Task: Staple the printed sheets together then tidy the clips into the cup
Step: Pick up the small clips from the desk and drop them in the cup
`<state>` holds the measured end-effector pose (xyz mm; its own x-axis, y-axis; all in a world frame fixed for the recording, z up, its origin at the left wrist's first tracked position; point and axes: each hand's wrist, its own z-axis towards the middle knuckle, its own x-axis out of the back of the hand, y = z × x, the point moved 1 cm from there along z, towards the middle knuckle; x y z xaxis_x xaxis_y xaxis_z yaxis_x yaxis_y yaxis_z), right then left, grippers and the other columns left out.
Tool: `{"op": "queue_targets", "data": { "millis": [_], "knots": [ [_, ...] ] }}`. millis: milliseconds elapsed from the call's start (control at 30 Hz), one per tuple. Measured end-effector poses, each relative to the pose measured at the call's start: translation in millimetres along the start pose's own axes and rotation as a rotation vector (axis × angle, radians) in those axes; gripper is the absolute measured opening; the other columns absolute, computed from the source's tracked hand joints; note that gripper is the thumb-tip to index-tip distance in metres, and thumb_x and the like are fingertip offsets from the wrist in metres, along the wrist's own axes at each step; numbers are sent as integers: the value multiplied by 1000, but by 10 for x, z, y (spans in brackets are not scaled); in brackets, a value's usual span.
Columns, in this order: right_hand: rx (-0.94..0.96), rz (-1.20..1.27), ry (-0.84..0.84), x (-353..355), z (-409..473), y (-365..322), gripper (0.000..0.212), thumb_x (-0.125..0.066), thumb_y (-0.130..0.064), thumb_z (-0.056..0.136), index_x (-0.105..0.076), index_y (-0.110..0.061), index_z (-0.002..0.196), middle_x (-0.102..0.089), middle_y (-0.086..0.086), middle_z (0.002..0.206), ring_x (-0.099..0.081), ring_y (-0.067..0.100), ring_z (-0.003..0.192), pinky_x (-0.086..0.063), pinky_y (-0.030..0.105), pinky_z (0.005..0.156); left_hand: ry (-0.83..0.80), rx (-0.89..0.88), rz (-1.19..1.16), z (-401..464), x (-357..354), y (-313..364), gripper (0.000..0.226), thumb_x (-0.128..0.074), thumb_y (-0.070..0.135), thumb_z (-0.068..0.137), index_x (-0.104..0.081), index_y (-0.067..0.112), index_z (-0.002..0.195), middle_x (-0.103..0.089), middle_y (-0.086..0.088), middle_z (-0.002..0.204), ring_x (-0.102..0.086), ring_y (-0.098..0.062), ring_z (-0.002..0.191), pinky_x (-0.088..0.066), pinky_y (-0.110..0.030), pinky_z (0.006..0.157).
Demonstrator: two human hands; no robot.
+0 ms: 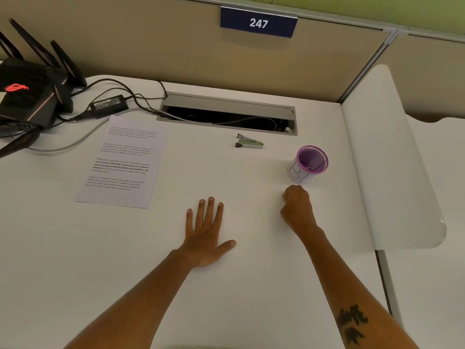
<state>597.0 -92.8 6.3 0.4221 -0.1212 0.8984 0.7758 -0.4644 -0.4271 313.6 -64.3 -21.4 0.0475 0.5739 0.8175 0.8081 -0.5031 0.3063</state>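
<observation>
The printed sheets (123,161) lie flat on the white desk (239,273) at the left, text side up. A small metal stapler (249,141) sits further back, near the middle. A purple mesh cup (309,163) with a white paper wrap stands at the right. My left hand (207,233) rests flat on the desk, palm down, fingers straight and spread. My right hand (297,206) is curled into a fist just in front of the cup, knuckles towards it. I cannot see whether the fist holds anything. No loose clips show on the desk.
An open cable tray (227,114) is set into the desk behind the stapler. A black router (27,91) with antennas, a power brick (108,105) and cables fill the back left corner. A partition with a "247" sign (258,22) stands behind. A white side panel (392,159) borders the right.
</observation>
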Motion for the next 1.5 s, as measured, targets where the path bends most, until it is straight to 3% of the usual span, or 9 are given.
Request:
{"op": "queue_targets", "data": {
  "millis": [67, 200, 433, 567, 800, 1000, 1233, 1433, 1500],
  "knots": [
    [-39, 50, 2, 137, 10, -48, 32, -49, 26, 71, -52, -5, 78, -55, 12, 83, -50, 26, 78, -38, 29, 61, -1, -3, -7, -1, 2, 0, 105, -27, 80, 95, 38, 23, 155, 52, -5, 159, 47, -29, 147, 23, -60, 122],
    [-69, 124, 63, 560, 99, -165, 16, -45, 21, 77, -51, 6, 78, -53, 12, 74, -46, 25, 68, -35, 33, 56, -12, -3, -9, -5, 6, 2, 105, -28, 79, 95, 39, 23, 154, 53, -5, 158, 49, -28, 146, 24, -60, 122],
    [-76, 84, 181, 1222, 535, -108, 9, -56, -3, 97, -63, -1, 102, -60, 9, 100, -55, 23, 91, -46, 34, 73, -5, -10, -30, -14, 4, 0, 105, -29, 78, 95, 38, 23, 155, 53, -4, 158, 49, -28, 146, 25, -59, 122],
    [-88, 54, 171, 1234, 731, 10, 13, -63, -6, 96, -65, -1, 108, -67, 15, 103, -59, 22, 92, -53, 34, 75, 0, -9, -32, -5, 5, 1, 105, -29, 78, 95, 38, 23, 155, 53, -4, 158, 49, -27, 146, 27, -56, 121],
    [22, -1, 206, 1244, 788, 121, 8, -70, -1, 89, -78, -2, 91, -77, 15, 91, -71, 29, 85, -54, 31, 73, -16, -4, -22, 5, 17, 3, 106, -28, 79, 94, 39, 23, 154, 55, -4, 156, 50, -27, 145, 28, -54, 120],
    [18, 6, 269, 1265, 795, 110, 8, -74, -1, 85, -78, -7, 87, -77, 10, 87, -64, 17, 75, -51, 28, 70, -35, 6, -18, -1, 32, 12, 106, -29, 79, 95, 40, 23, 153, 55, -3, 156, 50, -28, 145, 27, -57, 121],
    [24, 37, 278, 1248, 762, 166, 14, -71, 1, 85, -80, -8, 91, -79, 9, 90, -71, 23, 80, -57, 30, 74, -34, 1, -21, 0, 35, 11, 107, -29, 80, 94, 40, 23, 154, 54, -4, 157, 49, -28, 146, 27, -57, 121],
    [43, 62, 312, 1235, 684, 181, 9, -72, -3, 86, -78, -7, 90, -78, 9, 90, -65, 16, 77, -55, 28, 73, -43, 0, -17, -5, 42, 12, 106, -28, 80, 94, 40, 23, 153, 55, -4, 156, 49, -28, 146, 26, -59, 122],
    [57, 66, 328, 1226, 647, 175, 11, -70, -2, 86, -79, -7, 91, -78, 9, 91, -68, 20, 77, -60, 33, 76, -47, 2, -18, -5, 40, 11, 106, -28, 79, 95, 40, 24, 153, 55, -4, 156, 49, -28, 146, 25, -59, 122]
  ]
}}
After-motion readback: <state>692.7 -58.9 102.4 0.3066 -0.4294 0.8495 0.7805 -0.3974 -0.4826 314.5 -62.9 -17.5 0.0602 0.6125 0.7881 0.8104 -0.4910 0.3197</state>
